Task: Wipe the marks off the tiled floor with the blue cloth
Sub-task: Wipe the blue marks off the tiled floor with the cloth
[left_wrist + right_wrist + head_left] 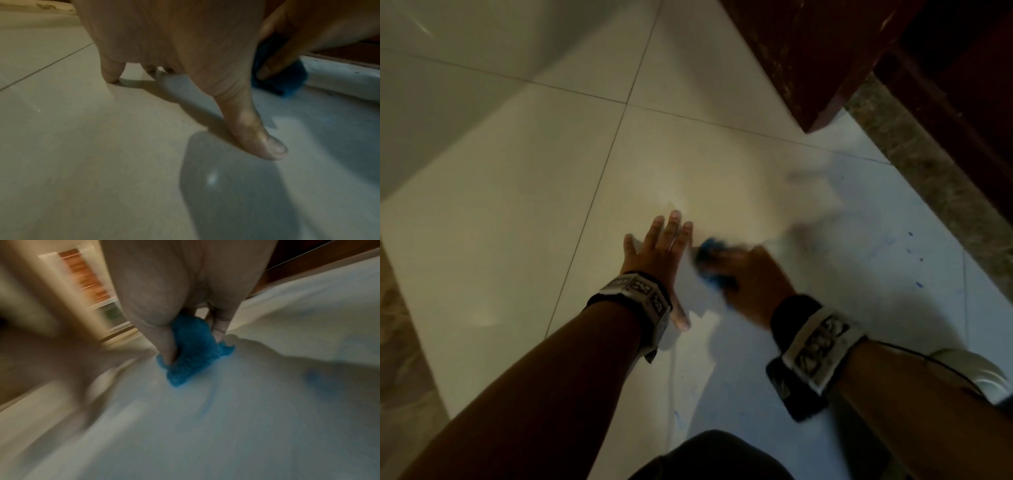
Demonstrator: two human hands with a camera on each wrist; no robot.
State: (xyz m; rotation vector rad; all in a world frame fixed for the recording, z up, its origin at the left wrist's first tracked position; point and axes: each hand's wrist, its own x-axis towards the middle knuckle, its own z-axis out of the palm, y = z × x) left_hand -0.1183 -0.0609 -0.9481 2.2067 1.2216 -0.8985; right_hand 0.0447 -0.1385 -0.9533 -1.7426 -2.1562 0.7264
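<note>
Two hands meet: right hand (pixel 750 277) grips the blue cloth (pixel 710 262) just beside the flat, spread left hand (pixel 657 253).

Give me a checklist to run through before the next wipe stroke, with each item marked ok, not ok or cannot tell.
1. Blue cloth gripped by the right hand: ok.
2. Cloth touching the tiled floor: ok, seen in the right wrist view.
3. Left hand braced with fingers spread on the floor, beside the cloth: ok.
4. Marks gone: not ok; blue marks remain to the right of the right hand.
5. Cloth still clean enough to wipe: cannot tell, too blurred.
</note>
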